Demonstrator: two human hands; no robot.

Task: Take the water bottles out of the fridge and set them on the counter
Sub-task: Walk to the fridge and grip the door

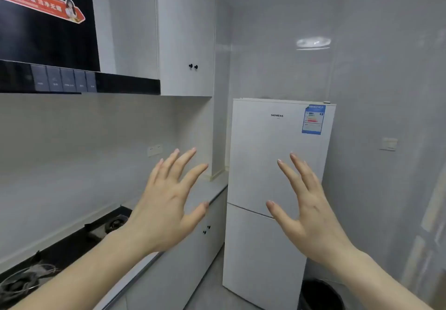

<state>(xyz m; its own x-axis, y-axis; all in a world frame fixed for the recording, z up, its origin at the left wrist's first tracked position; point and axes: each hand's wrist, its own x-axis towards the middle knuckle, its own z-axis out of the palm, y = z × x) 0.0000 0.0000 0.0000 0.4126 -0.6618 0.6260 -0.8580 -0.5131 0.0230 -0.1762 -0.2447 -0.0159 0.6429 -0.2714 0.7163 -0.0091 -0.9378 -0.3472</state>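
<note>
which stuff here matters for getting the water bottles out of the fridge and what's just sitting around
For the job:
- fridge, both doors closed, no bottles in sight
- counter left of it
- left hand and right hand, both open, holding nothing

Just there:
- gas hob
- range hood
- wall cabinet
- black bin
- wall socket

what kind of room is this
Most likely a small home kitchen: a white two-door fridge stands closed at the end of a counter, a gas hob is set into that counter, and a black range hood hangs beside white wall cabinets.
</note>
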